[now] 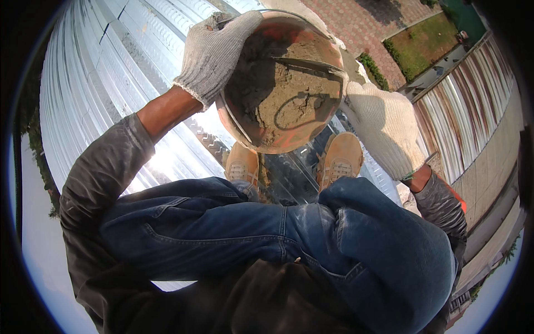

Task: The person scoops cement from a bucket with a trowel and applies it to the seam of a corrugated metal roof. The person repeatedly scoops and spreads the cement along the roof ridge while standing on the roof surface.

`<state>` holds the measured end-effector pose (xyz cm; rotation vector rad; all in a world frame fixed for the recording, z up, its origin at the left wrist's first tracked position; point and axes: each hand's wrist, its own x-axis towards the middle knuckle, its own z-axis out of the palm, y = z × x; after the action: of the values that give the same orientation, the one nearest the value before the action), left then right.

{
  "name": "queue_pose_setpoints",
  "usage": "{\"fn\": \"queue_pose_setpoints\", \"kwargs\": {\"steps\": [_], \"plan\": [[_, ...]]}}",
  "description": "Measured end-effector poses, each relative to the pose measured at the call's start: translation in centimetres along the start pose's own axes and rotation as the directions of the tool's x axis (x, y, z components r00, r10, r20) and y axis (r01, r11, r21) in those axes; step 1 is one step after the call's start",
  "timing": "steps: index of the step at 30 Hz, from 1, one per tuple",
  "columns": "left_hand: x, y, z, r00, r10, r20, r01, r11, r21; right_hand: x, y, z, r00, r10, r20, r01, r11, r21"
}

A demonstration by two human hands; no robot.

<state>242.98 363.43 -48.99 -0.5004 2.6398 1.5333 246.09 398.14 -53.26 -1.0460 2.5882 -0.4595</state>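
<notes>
An orange bucket (pixel 236 127) is tilted toward me above my shoes, with wet grey mortar (pixel 303 92) inside. My left hand (pixel 214 55), in a pale knitted glove, is closed on the bucket's upper left rim. On the opposite side my right hand (pixel 386 125), gloved the same way, grips the bucket's right edge; its fingertips are partly hidden. A narrow, dark-edged strip (pixel 311 65) crosses the upper part of the mortar; what it is I cannot make out. A curved shadow falls on the mortar below it.
Shiny ribbed metal sheeting (pixel 100 111) spreads out on the left. My tan shoes (pixel 340 158) stand below the bucket. Far below on the right lie a brick-paved yard (pixel 356 28), a grass patch (pixel 423 44) and a rusty corrugated roof (pixel 467 111).
</notes>
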Motion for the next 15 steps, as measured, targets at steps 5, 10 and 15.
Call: {"fn": "queue_pose_setpoints", "kwargs": {"steps": [5,10,15], "plan": [[-0.3,0.2,0.6,0.999,-0.027,-0.020,0.028,0.999,0.026,-2.6,1.3,2.6,0.996,-0.090,0.022,0.090,0.996,-0.008],[-0.7,-0.5,-0.6,1.000,-0.006,-0.004,0.006,1.000,-0.018,0.9,-1.1,-3.9,0.983,-0.176,0.049,0.168,0.977,0.132],[-1.8,2.5,1.0,0.985,0.076,0.153,-0.056,0.989,-0.134,1.0,-1.6,-5.8,0.932,0.026,0.363,-0.196,0.876,0.441]]}}
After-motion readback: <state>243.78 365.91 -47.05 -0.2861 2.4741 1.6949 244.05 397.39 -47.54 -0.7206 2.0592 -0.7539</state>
